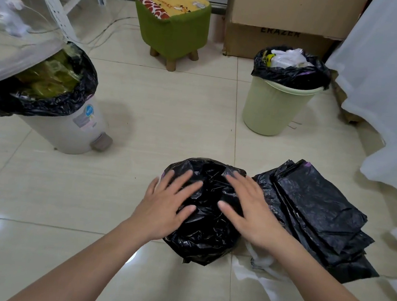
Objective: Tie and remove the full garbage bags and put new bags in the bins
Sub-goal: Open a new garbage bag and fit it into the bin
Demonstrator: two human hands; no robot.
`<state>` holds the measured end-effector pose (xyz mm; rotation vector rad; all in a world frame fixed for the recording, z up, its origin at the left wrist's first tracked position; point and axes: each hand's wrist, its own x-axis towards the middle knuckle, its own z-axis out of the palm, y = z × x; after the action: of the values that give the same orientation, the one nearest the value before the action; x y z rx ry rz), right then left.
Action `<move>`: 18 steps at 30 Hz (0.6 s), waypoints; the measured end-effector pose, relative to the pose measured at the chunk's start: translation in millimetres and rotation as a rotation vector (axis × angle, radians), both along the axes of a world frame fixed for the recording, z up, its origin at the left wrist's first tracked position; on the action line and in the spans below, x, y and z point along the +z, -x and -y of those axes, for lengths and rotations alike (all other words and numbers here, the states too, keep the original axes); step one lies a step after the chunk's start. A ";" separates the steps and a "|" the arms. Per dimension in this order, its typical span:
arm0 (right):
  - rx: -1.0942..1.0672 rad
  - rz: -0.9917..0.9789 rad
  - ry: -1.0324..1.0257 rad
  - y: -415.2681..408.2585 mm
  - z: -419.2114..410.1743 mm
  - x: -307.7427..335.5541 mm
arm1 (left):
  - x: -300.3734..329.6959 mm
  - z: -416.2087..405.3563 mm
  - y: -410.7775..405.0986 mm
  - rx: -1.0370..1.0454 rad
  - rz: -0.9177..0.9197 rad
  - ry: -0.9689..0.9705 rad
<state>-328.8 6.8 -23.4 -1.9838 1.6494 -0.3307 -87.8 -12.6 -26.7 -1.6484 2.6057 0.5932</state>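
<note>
A crumpled black garbage bag (206, 213) lies bunched on the floor at near centre. Just right of it rests a flat stack of folded black bags (319, 213). At far left stands a grey pedal bin (72, 123), lid up, its black liner full. At far right stands a pale green bin (271, 106), its black liner full.

Both hands, L (164, 204) & R (251, 212), flat on black bag (204, 227), floor (158, 126).
</note>
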 end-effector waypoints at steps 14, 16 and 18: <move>0.239 -0.619 -0.156 -3.6 -8.6 -19.7 | -10.7 -1.6 2.3 -0.087 0.576 -0.191; 0.235 -0.656 -0.172 -5.5 -8.5 -20.0 | -9.8 -1.5 2.7 -0.075 0.582 -0.191; 0.229 -0.676 -0.192 -6.7 -8.2 -19.7 | -9.1 -1.9 4.3 -0.066 0.567 -0.185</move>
<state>-322.0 15.1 -43.1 -2.2355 1.7061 0.6266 -92.1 -10.7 -35.8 -1.4095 2.1177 0.2921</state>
